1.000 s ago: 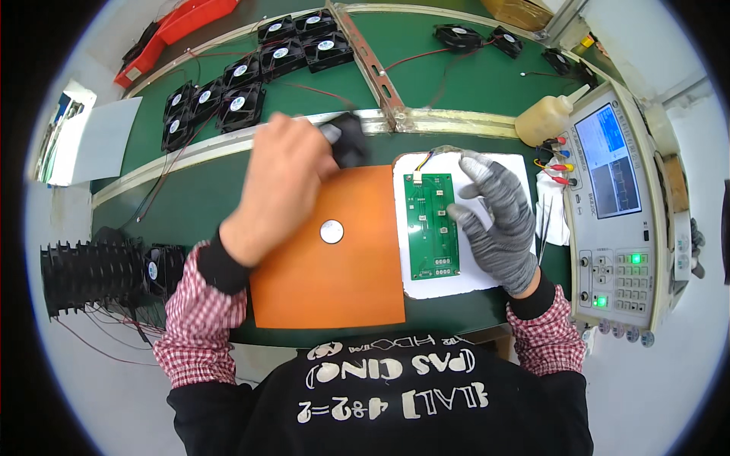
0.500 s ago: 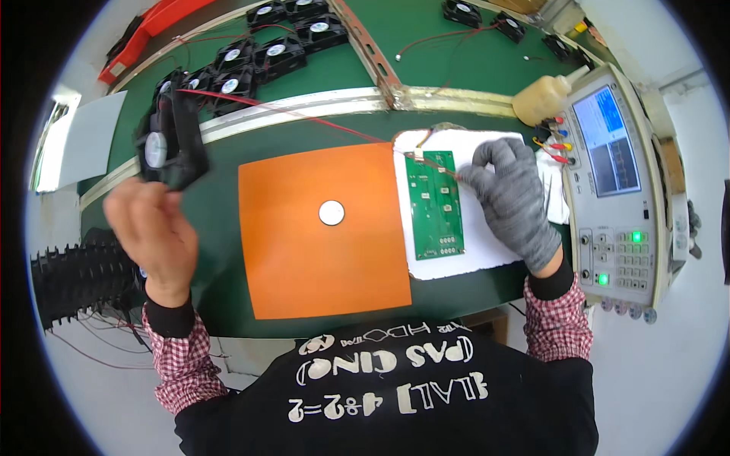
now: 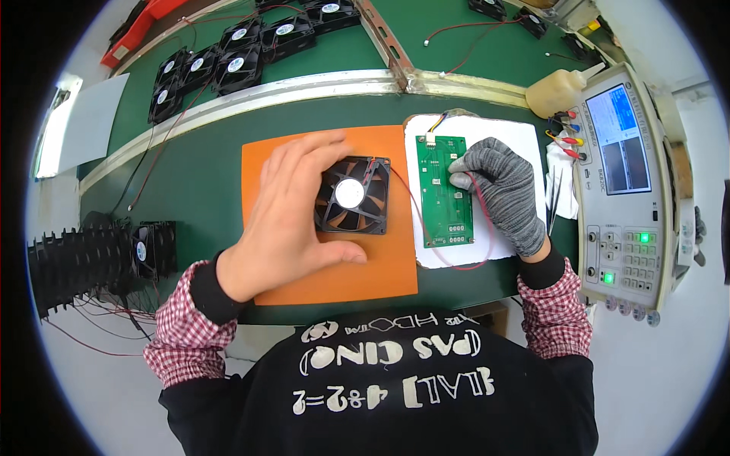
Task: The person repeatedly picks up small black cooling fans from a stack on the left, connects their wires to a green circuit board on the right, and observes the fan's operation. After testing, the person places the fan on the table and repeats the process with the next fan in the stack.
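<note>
The square black plastic fan now looks settled on my orange sheet. Bare left hand spread, grey-gloved right hand pinching thin red wire.

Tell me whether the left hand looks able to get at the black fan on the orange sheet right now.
Likely yes: the left hand is spread open at the black fan's left edge, with nothing visible in between.

Square black fan lies flat on orange mat, white label up; red wire loops past green board
</note>
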Tool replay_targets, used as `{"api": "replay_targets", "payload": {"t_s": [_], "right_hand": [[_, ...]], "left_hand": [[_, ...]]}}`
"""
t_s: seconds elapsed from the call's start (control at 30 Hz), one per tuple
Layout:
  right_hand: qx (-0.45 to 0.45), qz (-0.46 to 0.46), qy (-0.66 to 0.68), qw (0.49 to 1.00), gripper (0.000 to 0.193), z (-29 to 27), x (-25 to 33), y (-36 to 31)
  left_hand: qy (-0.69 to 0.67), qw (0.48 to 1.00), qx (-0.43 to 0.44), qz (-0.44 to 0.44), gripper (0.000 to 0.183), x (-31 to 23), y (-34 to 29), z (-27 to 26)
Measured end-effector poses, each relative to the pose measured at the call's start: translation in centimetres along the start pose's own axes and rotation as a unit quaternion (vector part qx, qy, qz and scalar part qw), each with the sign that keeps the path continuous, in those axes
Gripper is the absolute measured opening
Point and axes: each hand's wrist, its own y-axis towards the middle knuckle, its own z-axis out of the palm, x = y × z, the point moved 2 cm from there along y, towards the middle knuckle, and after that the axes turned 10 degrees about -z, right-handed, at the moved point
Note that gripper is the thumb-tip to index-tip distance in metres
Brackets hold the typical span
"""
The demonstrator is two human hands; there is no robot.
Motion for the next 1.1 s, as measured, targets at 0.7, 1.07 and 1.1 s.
{"api": "replay_targets", "payload": {"t_s": [0.7, 1.07, 1.1], "right_hand": [[0.057, -0.078, 0.009, 0.995, 0.018, -0.7, -0.4, 0.0], [0.058, -0.091, -0.067, 0.992, 0.017, -0.3, -0.2, -0.4], [0.063, -0.109, -0.094, 0.988, 0.016, -0.2, 0.1, -0.3]], "left_hand": [[-0.401, 0.907, 0.096, 0.089, 0.042, -4.5, -2.5, -5.6], [-0.306, 0.952, -0.013, -0.016, 0.039, -4.4, -2.9, -5.0], [-0.120, 0.990, -0.043, 0.067, 0.047, -5.3, -0.7, -5.0]]}}
